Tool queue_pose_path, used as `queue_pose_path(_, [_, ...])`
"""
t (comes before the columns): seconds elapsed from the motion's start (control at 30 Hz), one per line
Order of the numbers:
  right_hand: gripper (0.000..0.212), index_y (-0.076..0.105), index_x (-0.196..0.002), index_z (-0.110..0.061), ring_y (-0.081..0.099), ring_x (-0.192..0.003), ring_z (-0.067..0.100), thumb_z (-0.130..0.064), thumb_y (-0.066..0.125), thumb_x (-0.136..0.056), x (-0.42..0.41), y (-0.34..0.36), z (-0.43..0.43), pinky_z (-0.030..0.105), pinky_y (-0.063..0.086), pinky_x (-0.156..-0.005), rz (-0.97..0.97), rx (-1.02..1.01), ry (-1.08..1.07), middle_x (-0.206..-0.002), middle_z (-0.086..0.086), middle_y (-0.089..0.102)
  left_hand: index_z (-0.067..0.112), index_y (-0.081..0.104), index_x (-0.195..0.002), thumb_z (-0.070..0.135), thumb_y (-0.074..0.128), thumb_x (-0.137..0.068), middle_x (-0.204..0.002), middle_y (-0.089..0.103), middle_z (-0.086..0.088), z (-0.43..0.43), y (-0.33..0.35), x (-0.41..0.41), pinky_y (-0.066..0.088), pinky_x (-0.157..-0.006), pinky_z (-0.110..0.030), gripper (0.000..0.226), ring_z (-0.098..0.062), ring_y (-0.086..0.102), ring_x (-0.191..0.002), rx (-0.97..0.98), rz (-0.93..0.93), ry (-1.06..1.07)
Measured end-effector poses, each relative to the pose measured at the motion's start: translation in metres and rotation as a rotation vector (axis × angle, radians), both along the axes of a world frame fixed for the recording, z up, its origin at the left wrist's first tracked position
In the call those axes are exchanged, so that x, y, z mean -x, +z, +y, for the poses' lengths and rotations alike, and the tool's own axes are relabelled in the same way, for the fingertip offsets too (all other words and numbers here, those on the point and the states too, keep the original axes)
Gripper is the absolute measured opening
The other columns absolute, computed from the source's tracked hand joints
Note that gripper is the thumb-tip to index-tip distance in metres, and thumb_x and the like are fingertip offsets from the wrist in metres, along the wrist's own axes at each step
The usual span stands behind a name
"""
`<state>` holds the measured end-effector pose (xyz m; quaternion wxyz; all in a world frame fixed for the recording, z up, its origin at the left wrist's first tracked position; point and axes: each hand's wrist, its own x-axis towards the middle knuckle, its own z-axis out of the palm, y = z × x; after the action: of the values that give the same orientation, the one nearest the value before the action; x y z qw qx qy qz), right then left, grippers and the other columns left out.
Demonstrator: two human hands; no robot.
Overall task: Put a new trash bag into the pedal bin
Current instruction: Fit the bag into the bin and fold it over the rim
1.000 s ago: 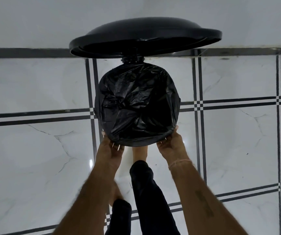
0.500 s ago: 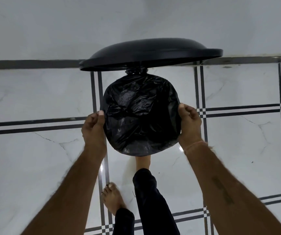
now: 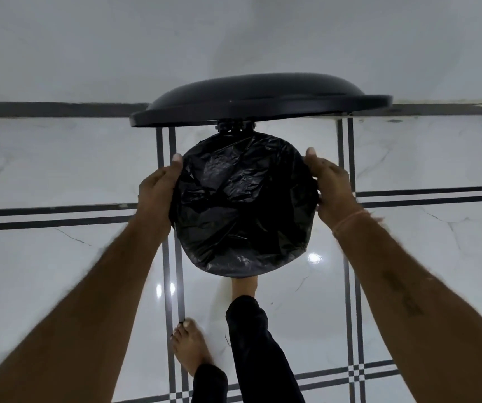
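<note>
**Q:** What takes up most of the view?
**A:** A glossy white marble-look floor [image 3: 59, 286], seen from above and crossed by paired dark lines. A plain pale wall [image 3: 234, 39] runs along the top, with a dark band where it meets the floor.

**Q:** Where is the bin?
**A:** The black pedal bin [image 3: 235, 128] stands in the middle, close to the wall. Its round lid [image 3: 263, 97] is raised at the back, above the mouth, and is seen nearly edge-on.

**Q:** And the bag?
**A:** A black trash bag [image 3: 242, 205] sits inside the bin. Its crinkled plastic lines the opening. Its edge is folded outward over the rim all round, hiding the bin's body.

**Q:** What are the hands doing?
**A:** Two bare forearms [image 3: 88, 301] reach in from the lower corners. The left hand [image 3: 158, 190] grips the bag-covered rim on the left side. Its thumb lies along the top edge and its fingers are hidden round the outside. The right hand [image 3: 333, 187] grips the opposite side the same way, thumb up, fingers curled down over the plastic.

**Q:** Anything smaller?
**A:** Two legs in dark trousers [image 3: 257, 344] show below the bin. One bare foot [image 3: 244, 286] goes forward under the front of the bin, toes out of sight. Whether it rests on a pedal cannot be seen. The other bare foot [image 3: 190, 347] stands flat on the floor, to the left and nearer the camera. A thin pale thread bracelet [image 3: 350, 221] circles the right wrist. Small bright light reflections [image 3: 314, 258] dot the tiles near the bin.
</note>
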<state>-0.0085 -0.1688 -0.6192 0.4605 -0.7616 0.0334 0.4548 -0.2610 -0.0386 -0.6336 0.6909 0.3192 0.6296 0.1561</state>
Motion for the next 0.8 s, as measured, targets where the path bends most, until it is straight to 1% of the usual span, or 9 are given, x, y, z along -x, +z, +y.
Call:
queue_pose_path(0.07, [0.03,0.068,-0.079,-0.009,0.069,-0.066,0.012,-0.034,0.076,-0.094,-0.006,-0.003,0.017,0.025,0.059,-0.065,-0.011,-0.002,0.075,-0.074,0.0,0.069,0.017,0.076,-0.091,0.046,0.076,-0.089,-0.08,0.08,0.006,0.018,0.0,-0.006,0.06,-0.064,-0.026,0.029,-0.012,0.077,-0.076,0.028,-0.005,-0.045])
queue_pose_path(0.13, [0.026,0.071,-0.086,-0.009,0.07,-0.068,0.011,-0.033,0.078,-0.093,-0.014,-0.004,0.032,0.024,0.058,-0.058,0.035,0.029,0.11,-0.08,0.0,0.071,0.02,0.077,-0.097,0.048,0.08,-0.083,-0.087,0.078,0.008,0.036,-0.004,-0.007,0.059,-0.072,-0.031,0.032,-0.014,0.074,-0.088,0.105,0.014,-0.097])
queue_pose_path(0.23, [0.022,0.075,-0.094,-0.017,0.066,-0.088,0.015,-0.039,0.076,-0.093,-0.028,-0.011,0.043,0.028,0.054,-0.068,0.143,0.132,0.18,-0.093,-0.004,0.072,0.021,0.077,-0.098,0.046,0.081,-0.082,-0.086,0.075,0.008,0.054,-0.019,-0.004,0.058,-0.082,-0.037,0.03,-0.016,0.07,-0.093,0.236,0.023,-0.168])
queue_pose_path(0.37, [0.021,0.073,-0.088,-0.02,0.059,-0.085,0.016,-0.04,0.075,-0.093,-0.032,-0.022,0.045,0.029,0.05,-0.074,0.164,0.219,0.25,-0.084,-0.005,0.066,0.019,0.073,-0.088,0.05,0.079,-0.084,-0.091,0.072,0.003,0.055,-0.03,-0.011,0.057,-0.072,-0.034,0.031,-0.017,0.068,-0.085,0.271,0.111,-0.188])
queue_pose_path(0.47, [0.039,0.079,-0.103,-0.018,0.064,-0.085,0.014,-0.054,0.07,-0.092,-0.035,-0.017,0.048,0.026,0.052,-0.068,0.163,0.127,0.288,-0.088,-0.007,0.072,0.022,0.077,-0.093,0.064,0.069,-0.086,-0.101,0.074,0.001,0.058,-0.029,-0.018,0.057,-0.088,-0.037,0.044,-0.019,0.07,-0.098,0.222,0.058,-0.203])
queue_pose_path(0.53, [0.045,0.08,-0.11,-0.017,0.066,-0.081,0.012,-0.056,0.074,-0.088,-0.035,-0.013,0.051,0.022,0.053,-0.062,0.162,0.082,0.332,-0.09,-0.007,0.073,0.023,0.077,-0.097,0.062,0.072,-0.082,-0.101,0.073,0.001,0.064,-0.027,-0.02,0.056,-0.092,-0.038,0.042,-0.018,0.069,-0.096,0.215,0.022,-0.251])
queue_pose_path(0.63, [0.027,0.077,-0.1,-0.013,0.066,-0.077,0.014,-0.037,0.081,-0.088,-0.035,-0.014,0.064,0.02,0.055,-0.056,0.158,0.065,0.35,-0.088,-0.001,0.07,0.016,0.076,-0.1,0.048,0.08,-0.082,-0.103,0.077,-0.008,0.074,-0.032,-0.025,0.061,-0.082,-0.035,0.037,-0.018,0.074,-0.085,0.251,0.038,-0.319])
queue_pose_path(0.73, [0.022,0.074,-0.088,-0.015,0.072,-0.074,0.018,-0.035,0.083,-0.086,-0.04,-0.022,0.08,0.03,0.063,-0.066,0.221,0.182,0.378,-0.089,0.004,0.074,0.011,0.071,-0.082,0.038,0.071,-0.093,-0.081,0.074,-0.008,0.079,-0.038,-0.028,0.06,-0.071,-0.034,0.029,-0.02,0.072,-0.067,0.35,0.067,-0.414])
queue_pose_path(0.8, [0.024,0.073,-0.085,-0.012,0.074,-0.07,0.021,-0.035,0.079,-0.09,-0.039,-0.027,0.079,0.032,0.064,-0.061,0.294,0.223,0.394,-0.084,0.008,0.076,0.011,0.066,-0.076,0.031,0.066,-0.096,-0.073,0.071,-0.007,0.074,-0.043,-0.026,0.06,-0.067,-0.032,0.028,-0.019,0.07,-0.06,0.361,0.062,-0.428])
